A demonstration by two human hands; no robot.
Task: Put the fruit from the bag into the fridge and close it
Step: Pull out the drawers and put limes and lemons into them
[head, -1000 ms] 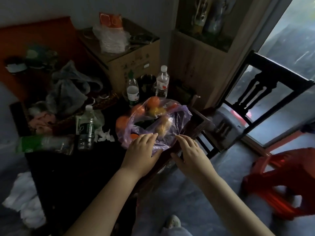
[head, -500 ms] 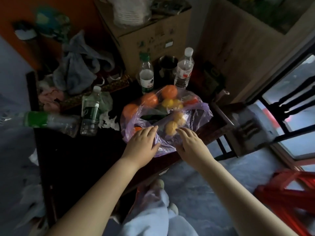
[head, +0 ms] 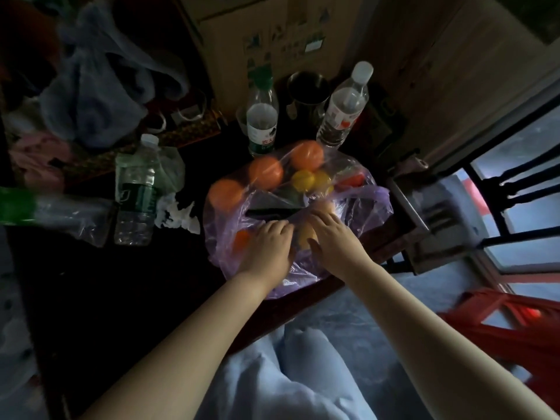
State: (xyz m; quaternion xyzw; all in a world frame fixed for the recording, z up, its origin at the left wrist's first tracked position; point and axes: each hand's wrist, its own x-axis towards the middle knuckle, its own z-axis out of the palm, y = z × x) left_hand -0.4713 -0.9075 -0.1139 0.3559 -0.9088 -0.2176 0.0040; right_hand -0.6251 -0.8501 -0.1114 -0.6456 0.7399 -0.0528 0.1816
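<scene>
A bottle [head: 136, 192] stands left on the dark table [head: 121, 298]. Mid-table, the bag [head: 375, 204] of fruit [head: 266, 177] lies under both hands. The left hand [head: 266, 247] bends its fingers onto the plastic, and I cannot tell whether they pinch it. The right hand [head: 333, 241] rests flat, fingers straight.

Single view, from a wide-angle camera worn on the person's head. It faces forward and steeply down over the near edge of a dark table [head: 121, 298]. The left hand [head: 266, 250] and right hand [head: 333, 244] meet on a plastic bag [head: 372, 204] at frame centre, close below the lens. Both forearms run in from the near edge, with the person's trousers [head: 288, 374] directly beneath. A cardboard box [head: 272, 31] marks the far limit. A chair [head: 515, 192] and a red stool [head: 515, 328] lie at the right margin.
</scene>
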